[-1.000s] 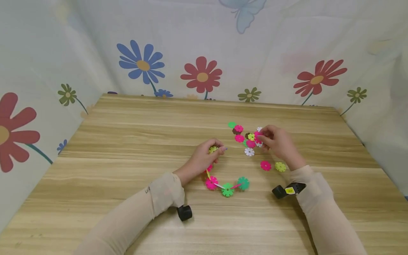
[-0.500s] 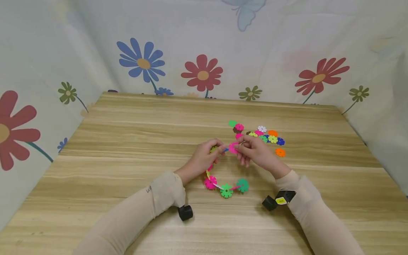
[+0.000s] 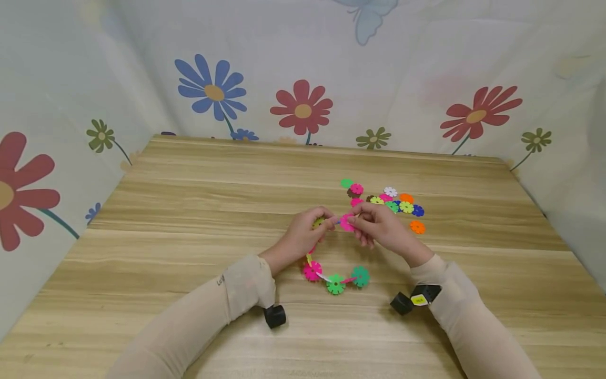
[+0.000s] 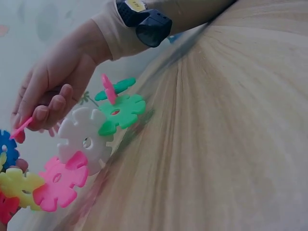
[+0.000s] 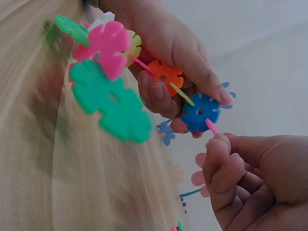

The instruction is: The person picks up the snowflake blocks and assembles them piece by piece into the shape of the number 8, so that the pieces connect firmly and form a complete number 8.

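My left hand [image 3: 305,230] pinches a blue notched plastic disc [image 5: 199,113], the end link of a curved chain of interlocking snowflake discs. Facing it, my right hand [image 3: 385,226] pinches a pink snowflake disc [image 3: 347,222] between thumb and forefinger. In the right wrist view this pink disc [image 5: 211,126] is edge-on, its rim meeting the blue one. From the left hand the chain runs through orange and yellow to a pink disc [image 3: 312,271], a green disc [image 3: 335,284] and a teal disc [image 3: 361,276] at its far end. The left palm partly hides the chain.
Beyond my right hand loose snowflake discs lie scattered on the wooden table [image 3: 213,179], among them an orange disc [image 3: 417,227], a white disc [image 3: 390,191] and a green disc [image 3: 347,183]. A flower-printed curtain [image 3: 407,73] encloses the table's back and sides.
My right hand has come left from the loose pile, bringing the pink disc to the blue one. The gap between these two discs has narrowed. My left hand has stayed nearly still.
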A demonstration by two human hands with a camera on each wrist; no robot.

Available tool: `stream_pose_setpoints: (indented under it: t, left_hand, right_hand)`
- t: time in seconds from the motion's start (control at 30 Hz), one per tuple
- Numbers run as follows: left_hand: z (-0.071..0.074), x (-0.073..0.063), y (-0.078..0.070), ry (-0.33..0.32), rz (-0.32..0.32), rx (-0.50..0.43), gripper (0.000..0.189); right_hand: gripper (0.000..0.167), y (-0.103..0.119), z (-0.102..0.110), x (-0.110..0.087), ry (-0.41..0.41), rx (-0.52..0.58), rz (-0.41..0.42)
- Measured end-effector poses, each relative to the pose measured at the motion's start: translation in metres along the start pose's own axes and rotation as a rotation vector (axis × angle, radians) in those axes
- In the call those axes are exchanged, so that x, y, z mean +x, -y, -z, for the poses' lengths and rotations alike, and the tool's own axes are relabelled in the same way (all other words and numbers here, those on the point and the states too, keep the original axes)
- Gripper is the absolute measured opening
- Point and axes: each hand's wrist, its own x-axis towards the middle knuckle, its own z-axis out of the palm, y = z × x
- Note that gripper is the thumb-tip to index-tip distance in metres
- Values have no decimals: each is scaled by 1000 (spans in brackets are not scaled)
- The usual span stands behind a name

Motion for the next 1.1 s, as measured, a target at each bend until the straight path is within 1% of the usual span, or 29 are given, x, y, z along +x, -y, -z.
stream_pose_setpoints:
  t: [0.13, 0.2, 0.3, 0.43, 0.5, 0.53, 0.7, 0.77, 0.83, 0.87, 0.97, 1.1]
  left_hand:
    - [-1, -1, -2, -1, -36, 40, 27]
    - [-1, -1, -3, -1, -40, 34, 28]
    - [-1, -1, -4, -17, -72, 54, 28]
    - [-2, -1, -5, -20, -106, 73, 28]
    - [-2, -2, -5, -8, -95, 68, 31]
    - [-2, -2, -5, 0, -79, 53, 32]
    - [0, -1, -3, 25, 23, -55, 36]
    - [1, -1, -2, 31, 42, -88, 35]
    - [2, -1, -1, 36, 37, -91, 34]
    - [3, -1, -1, 39, 31, -78, 33]
    - [5, 1, 1, 43, -6, 6, 31]
    - [5, 5, 3, 52, -39, 117, 36]
  right_hand:
    - [16, 0, -2, 0, -14, -22, 24]
    - [16, 2, -3, -1, -21, -21, 40]
    - [15, 4, -6, -1, -33, -15, 58]
    - [15, 5, -9, -2, -45, -43, 78]
    - [15, 4, -11, -1, -47, -49, 85]
    - [15, 4, -11, -1, -48, -42, 86]
    - [18, 0, -8, 2, -53, 17, 65]
    - [20, -2, -5, 3, -47, 31, 50]
    - [22, -3, -2, 4, -36, 34, 33]
    - [23, -4, -1, 4, -32, 35, 26]
    - [25, -7, 5, 3, -33, 15, 15]
    - [26, -8, 14, 2, -81, -65, 18]
